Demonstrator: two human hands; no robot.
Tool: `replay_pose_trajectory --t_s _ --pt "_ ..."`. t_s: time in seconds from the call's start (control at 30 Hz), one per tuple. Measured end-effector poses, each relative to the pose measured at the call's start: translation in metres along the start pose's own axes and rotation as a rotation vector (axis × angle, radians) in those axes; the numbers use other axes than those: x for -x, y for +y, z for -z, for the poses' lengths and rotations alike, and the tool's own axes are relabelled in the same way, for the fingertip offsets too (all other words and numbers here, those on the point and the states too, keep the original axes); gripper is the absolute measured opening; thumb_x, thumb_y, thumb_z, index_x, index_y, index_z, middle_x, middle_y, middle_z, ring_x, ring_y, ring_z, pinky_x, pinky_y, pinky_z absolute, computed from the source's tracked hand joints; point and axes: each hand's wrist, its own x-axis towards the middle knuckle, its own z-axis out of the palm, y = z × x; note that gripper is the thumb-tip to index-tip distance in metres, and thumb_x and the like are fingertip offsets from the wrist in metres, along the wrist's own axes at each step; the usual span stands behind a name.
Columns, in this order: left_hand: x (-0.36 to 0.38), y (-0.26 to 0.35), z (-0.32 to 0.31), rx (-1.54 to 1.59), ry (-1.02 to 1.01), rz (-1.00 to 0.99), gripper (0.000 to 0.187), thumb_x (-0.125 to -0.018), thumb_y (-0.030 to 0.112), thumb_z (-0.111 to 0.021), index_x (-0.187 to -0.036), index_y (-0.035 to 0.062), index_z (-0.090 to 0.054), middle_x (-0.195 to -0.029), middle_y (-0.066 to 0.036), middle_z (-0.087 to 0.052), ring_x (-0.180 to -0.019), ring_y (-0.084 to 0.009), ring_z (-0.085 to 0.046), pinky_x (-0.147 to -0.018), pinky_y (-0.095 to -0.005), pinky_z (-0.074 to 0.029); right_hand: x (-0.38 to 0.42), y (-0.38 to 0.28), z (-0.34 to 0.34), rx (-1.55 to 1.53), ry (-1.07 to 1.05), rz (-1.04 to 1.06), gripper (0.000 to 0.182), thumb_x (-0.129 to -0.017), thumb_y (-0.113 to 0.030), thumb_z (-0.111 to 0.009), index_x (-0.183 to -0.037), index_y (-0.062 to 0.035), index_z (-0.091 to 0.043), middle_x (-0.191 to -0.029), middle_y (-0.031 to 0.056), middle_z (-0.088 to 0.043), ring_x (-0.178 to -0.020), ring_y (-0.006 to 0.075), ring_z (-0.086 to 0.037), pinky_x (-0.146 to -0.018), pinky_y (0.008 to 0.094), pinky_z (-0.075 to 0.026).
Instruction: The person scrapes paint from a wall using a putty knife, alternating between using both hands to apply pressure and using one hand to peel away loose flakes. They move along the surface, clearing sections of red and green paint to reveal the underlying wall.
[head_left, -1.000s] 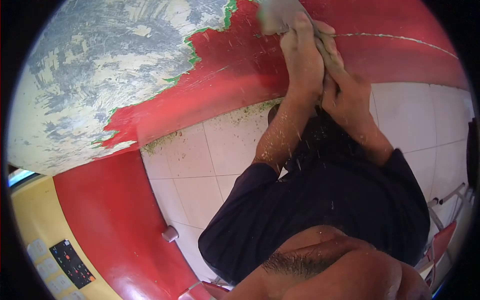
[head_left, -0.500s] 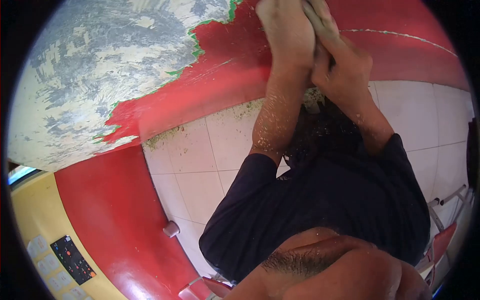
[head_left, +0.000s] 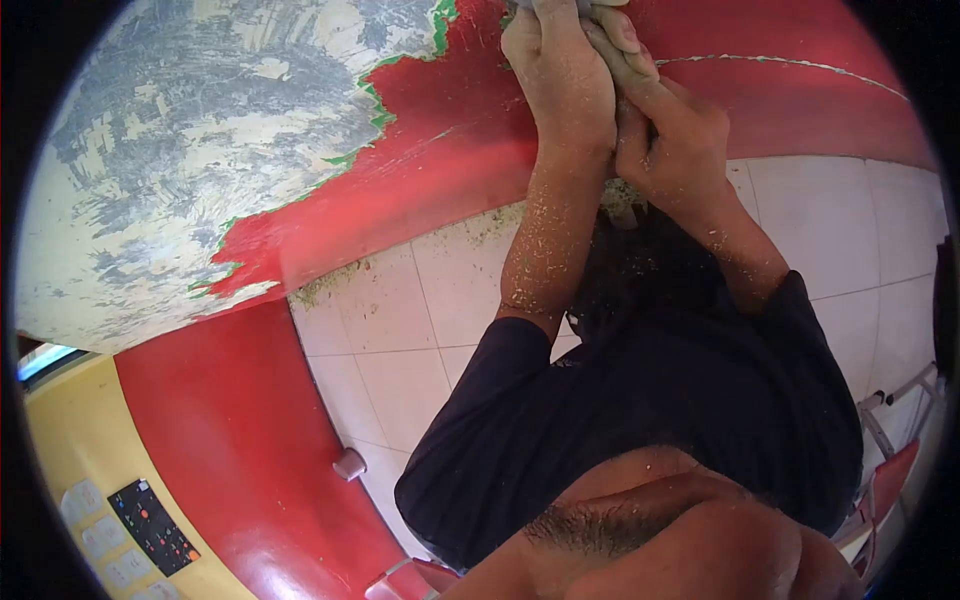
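Note:
At the top of the view, my left hand [head_left: 565, 85] and my right hand [head_left: 675, 130] are pressed together, fingers curled. A pale grey piece [head_left: 592, 9] shows at their fingertips, mostly hidden by fingers and cut off by the frame; I cannot tell what it is. Both hands overlap a red painted surface [head_left: 470, 140]. Left of them is a bare grey-white patch [head_left: 220, 130] where the red coat is gone, with a ragged green edge [head_left: 380, 105]. Pale flakes cling to both forearms.
Greenish flakes [head_left: 340, 280] lie on the white tiled floor [head_left: 390, 315] along the foot of the red surface. A red and yellow wall [head_left: 220, 430] with papers and a dark panel [head_left: 155, 525] stands at left. A red chair [head_left: 890, 480] with metal legs is at lower right.
Both hands have drawn slightly down toward my body, still together. More of the curled fingers and the grey piece now show at the top edge.

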Motion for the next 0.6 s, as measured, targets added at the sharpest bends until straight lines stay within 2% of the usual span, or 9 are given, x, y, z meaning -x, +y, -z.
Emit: replay_pose_trajectory --t_s 0.1,0.2,0.3,0.4,0.47,0.57,0.6 --pt "0.004 -0.026 0.013 -0.083 -0.039 0.043 0.053 -0.102 0.040 -0.034 -0.075 -0.0001 -0.054 -0.053 -0.008 -0.051 -0.042 -0.0161 -0.051 -0.041 -0.0293 -0.046 0.007 -0.002 0.002 -0.003 0.001 -0.027 0.039 -0.077 -0.001 -0.059 -0.114 -0.0118 -0.065 -0.084 0.0184 -0.064 -0.069 0.0359 -0.063 -0.062 0.0403 -0.052" --pt "-0.002 -0.037 0.015 -0.100 -0.056 -0.015 0.053 -0.102 0.042 -0.034 -0.077 -0.0004 -0.054 -0.054 -0.008 -0.051 -0.042 -0.0160 -0.051 -0.042 -0.0292 -0.046 0.022 0.000 0.008 0.042 -0.075 -0.109 0.038 -0.077 -0.001 -0.058 -0.113 -0.0112 -0.065 -0.084 0.0181 -0.064 -0.069 0.0361 -0.063 -0.062 0.0405 -0.052" --pt "0.007 -0.030 0.009 -0.069 0.026 0.072 0.045 -0.103 0.037 -0.036 -0.083 0.0014 -0.055 -0.058 -0.004 -0.048 -0.046 -0.0139 -0.048 -0.045 -0.0265 -0.046 0.025 0.011 0.007 -0.004 -0.084 -0.120 0.037 -0.077 -0.002 -0.058 -0.113 -0.0112 -0.065 -0.083 0.0175 -0.064 -0.068 0.0361 -0.062 -0.061 0.0407 -0.052" --pt "0.010 -0.030 0.013 0.012 -0.051 0.018 0.045 -0.103 0.037 -0.035 -0.084 0.0014 -0.054 -0.057 -0.004 -0.048 -0.044 -0.0141 -0.047 -0.044 -0.0266 -0.045 0.021 0.008 0.006 -0.056 -0.049 -0.047 0.036 -0.078 -0.002 -0.058 -0.112 -0.0115 -0.065 -0.082 0.0171 -0.063 -0.068 0.0364 -0.062 -0.060 0.0407 -0.052" --pt "0.002 -0.016 0.008 -0.021 -0.001 -0.061 0.045 -0.103 0.038 -0.035 -0.085 0.0012 -0.054 -0.057 -0.005 -0.047 -0.044 -0.0144 -0.047 -0.044 -0.0269 -0.045 0.005 0.004 -0.004 -0.103 0.031 0.025 0.036 -0.078 -0.002 -0.058 -0.112 -0.0116 -0.066 -0.080 0.0168 -0.063 -0.068 0.0364 -0.062 -0.060 0.0405 -0.052" --pt "0.000 0.006 -0.001 -0.116 0.079 -0.141 0.047 -0.102 0.040 -0.035 -0.084 0.0005 -0.053 -0.055 -0.005 -0.047 -0.043 -0.0151 -0.047 -0.042 -0.0276 -0.044 -0.017 -0.004 -0.009 -0.081 -0.044 0.080 0.037 -0.079 -0.002 -0.058 -0.114 -0.0108 -0.065 -0.083 0.0176 -0.064 -0.068 0.0367 -0.062 -0.060 0.0401 -0.053" --pt "0.004 0.004 0.003 -0.208 0.084 -0.171 0.050 -0.102 0.041 -0.035 -0.081 -0.0001 -0.054 -0.055 -0.006 -0.049 -0.043 -0.0155 -0.049 -0.042 -0.0282 -0.045 -0.010 -0.007 -0.006 -0.114 -0.072 0.014 0.037 -0.079 -0.002 -0.058 -0.114 -0.0104 -0.065 -0.082 0.0178 -0.064 -0.068 0.0365 -0.063 -0.061 0.0399 -0.053"
